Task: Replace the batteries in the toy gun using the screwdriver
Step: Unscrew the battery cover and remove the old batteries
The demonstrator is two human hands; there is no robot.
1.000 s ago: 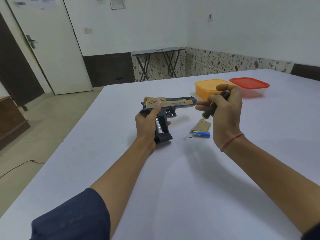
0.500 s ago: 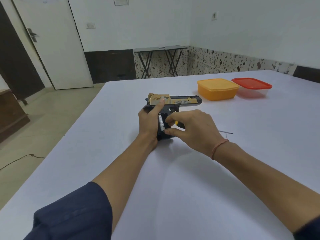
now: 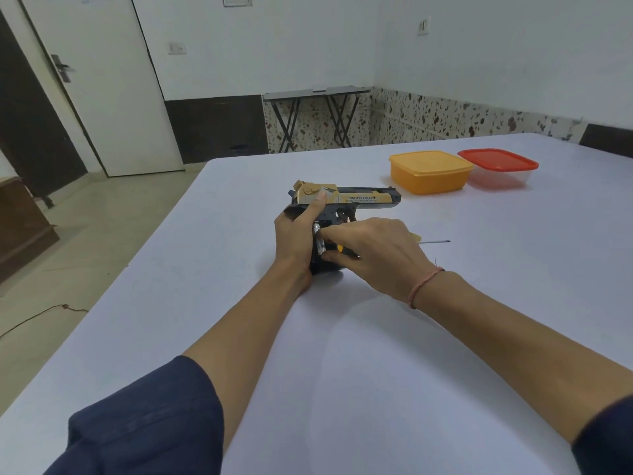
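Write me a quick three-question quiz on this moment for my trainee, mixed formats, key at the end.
1. True or false: the left hand grips the toy gun by its handle.
2. Pick one: the right hand has its thumb and forefinger on
A) the battery in the gun's handle
B) the gun's muzzle
C) a container lid
3. Fill in: the orange container stands beside a clear container with a ___ lid.

Key: 1 true; 2 A; 3 red.
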